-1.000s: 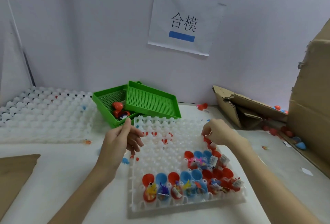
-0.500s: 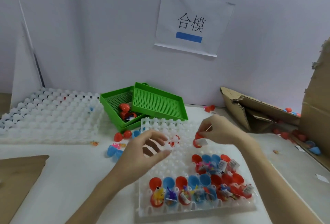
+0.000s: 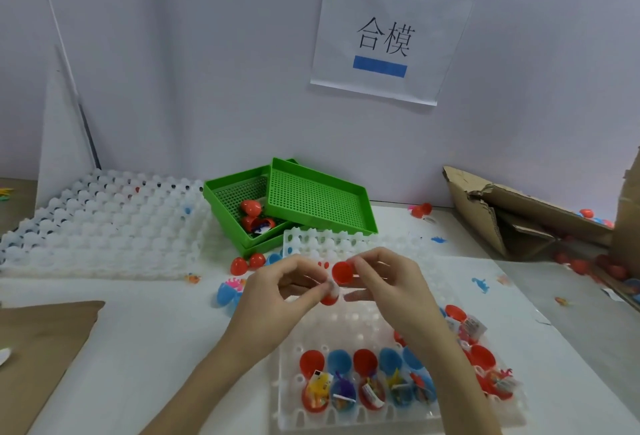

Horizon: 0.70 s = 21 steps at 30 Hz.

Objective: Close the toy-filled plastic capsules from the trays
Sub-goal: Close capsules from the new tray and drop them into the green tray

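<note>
Both hands meet above the white capsule tray [image 3: 346,327] and hold one open red capsule [image 3: 341,273] between them. My right hand [image 3: 384,282] pinches the upper red half. My left hand [image 3: 287,287] grips the lower half with a white slip sticking out. Below, the tray's front rows hold several open red and blue capsules [image 3: 367,379] with small toys inside. More filled capsules [image 3: 485,362] lie at the tray's right, partly hidden by my right forearm.
Two stacked green mesh trays [image 3: 311,202] with closed red capsules stand behind the hands. A stack of empty white trays [image 3: 100,223] lies at the left. Loose red and blue capsules [image 3: 242,264] lie between. Torn cardboard boxes [image 3: 519,212] stand at the right, brown cardboard [image 3: 38,348] front left.
My right hand lifted a red capsule out of the tray and brought it toward the middle. My left hand moved right from the green trays and took hold of the same capsule.
</note>
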### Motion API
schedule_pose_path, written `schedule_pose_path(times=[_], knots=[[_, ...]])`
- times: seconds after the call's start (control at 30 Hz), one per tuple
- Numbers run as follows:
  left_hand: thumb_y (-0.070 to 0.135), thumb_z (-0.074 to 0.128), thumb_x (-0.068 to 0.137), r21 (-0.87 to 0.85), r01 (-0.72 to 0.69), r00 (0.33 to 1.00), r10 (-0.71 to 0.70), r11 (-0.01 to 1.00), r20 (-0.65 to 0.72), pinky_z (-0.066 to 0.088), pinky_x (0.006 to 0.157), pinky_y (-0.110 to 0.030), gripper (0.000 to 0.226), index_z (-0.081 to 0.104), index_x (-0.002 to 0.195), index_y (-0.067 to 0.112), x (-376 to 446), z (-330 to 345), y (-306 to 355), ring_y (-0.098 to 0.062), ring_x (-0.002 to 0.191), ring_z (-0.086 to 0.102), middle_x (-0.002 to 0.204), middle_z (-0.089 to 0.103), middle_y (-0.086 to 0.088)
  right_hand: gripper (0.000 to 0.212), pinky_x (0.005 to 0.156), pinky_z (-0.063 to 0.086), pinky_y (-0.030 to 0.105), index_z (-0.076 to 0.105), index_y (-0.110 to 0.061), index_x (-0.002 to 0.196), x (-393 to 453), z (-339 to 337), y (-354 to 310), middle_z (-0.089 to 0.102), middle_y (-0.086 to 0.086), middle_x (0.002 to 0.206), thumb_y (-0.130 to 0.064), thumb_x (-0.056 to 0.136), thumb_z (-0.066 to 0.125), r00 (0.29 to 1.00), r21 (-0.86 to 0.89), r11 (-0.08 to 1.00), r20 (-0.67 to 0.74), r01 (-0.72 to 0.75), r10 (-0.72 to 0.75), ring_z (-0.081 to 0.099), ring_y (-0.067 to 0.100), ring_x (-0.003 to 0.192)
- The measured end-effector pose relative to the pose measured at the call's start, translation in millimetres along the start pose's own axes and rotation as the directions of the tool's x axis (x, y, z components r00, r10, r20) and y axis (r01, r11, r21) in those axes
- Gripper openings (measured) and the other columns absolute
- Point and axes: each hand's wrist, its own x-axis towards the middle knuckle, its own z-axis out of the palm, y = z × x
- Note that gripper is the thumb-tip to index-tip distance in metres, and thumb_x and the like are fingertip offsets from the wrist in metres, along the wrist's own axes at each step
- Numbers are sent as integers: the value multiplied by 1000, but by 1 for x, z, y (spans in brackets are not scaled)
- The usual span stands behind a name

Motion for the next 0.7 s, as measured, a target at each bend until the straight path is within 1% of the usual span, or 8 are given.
schedule_pose_path(times=[0.03, 0.07, 0.13, 0.3, 0.43, 0.5, 0.6, 0.7], knots=[[10, 83, 86, -24, 20, 1000, -21, 1000, -19, 59, 81, -21, 10, 77, 93, 13, 1, 0, 0, -13, 86, 77, 89, 80, 1, 9, 68, 63, 30, 70, -3, 101, -3, 1, -1, 79, 7, 90, -9, 101, 63, 1000, 94, 996, -1, 3, -3, 78, 24, 84], [8, 83, 85, -48, 40, 999, -42, 998, -35, 58, 81, -19, 10, 78, 92, 13, 1, 0, -1, -12, 86, 77, 89, 80, 0, 8, 71, 64, 32, 71, -2, 102, -6, 1, -2, 79, 9, 92, -6, 100, 65, 1000, 145, 989, 5, 12, -13, 78, 26, 87], [7, 83, 84, -100, 73, 996, -78, 992, -49, 57, 80, -17, 10, 79, 92, 11, 1, -1, -1, -12, 86, 76, 88, 80, 0, 8, 76, 64, 36, 72, -3, 102, -10, 2, -4, 77, 12, 95, -5, 95, 70, 999, 201, 979, 25, 22, -28, 77, 27, 91], [8, 84, 84, -159, 106, 993, -114, 982, -39, 57, 80, -17, 10, 80, 93, 9, 3, -6, 2, -14, 87, 77, 89, 80, -2, 16, 80, 64, 34, 75, -8, 109, -14, 8, -8, 77, 11, 103, -10, 94, 73, 999, 246, 969, 49, 8, -20, 77, 27, 97], [13, 84, 83, -165, 107, 991, -119, 981, -63, 59, 81, -20, 11, 81, 93, 13, 1, -5, 6, -17, 87, 78, 89, 80, -2, 14, 81, 64, 38, 77, -8, 106, -15, 13, -8, 77, 12, 102, -10, 94, 72, 999, 279, 960, 28, 18, -27, 77, 28, 98], [15, 84, 84, -164, 103, 990, -118, 981, -84, 59, 77, -19, 10, 81, 93, 15, 1, -4, 8, -17, 84, 77, 89, 80, -1, 13, 81, 64, 38, 78, -8, 105, -16, 14, -7, 78, 12, 101, -10, 93, 72, 1000, 308, 951, 0, 27, -28, 76, 28, 98], [19, 82, 87, -164, 106, 988, -122, 981, -95, 59, 71, -19, 8, 82, 95, 20, 0, -2, 11, -19, 79, 78, 91, 80, 1, 15, 80, 64, 37, 79, -10, 105, -17, 16, -6, 78, 13, 103, -13, 91, 74, 1000, 380, 925, -7, 5, -2, 76, 29, 99], [18, 78, 91, -158, 108, 989, -122, 982, -85, 59, 75, -19, 10, 81, 101, 20, -1, -1, 9, -19, 81, 79, 93, 81, 2, 16, 79, 64, 37, 80, -12, 103, -17, 17, -4, 78, 13, 103, -17, 89, 76, 1000, 408, 913, -23, -5, 16, 76, 28, 99]])
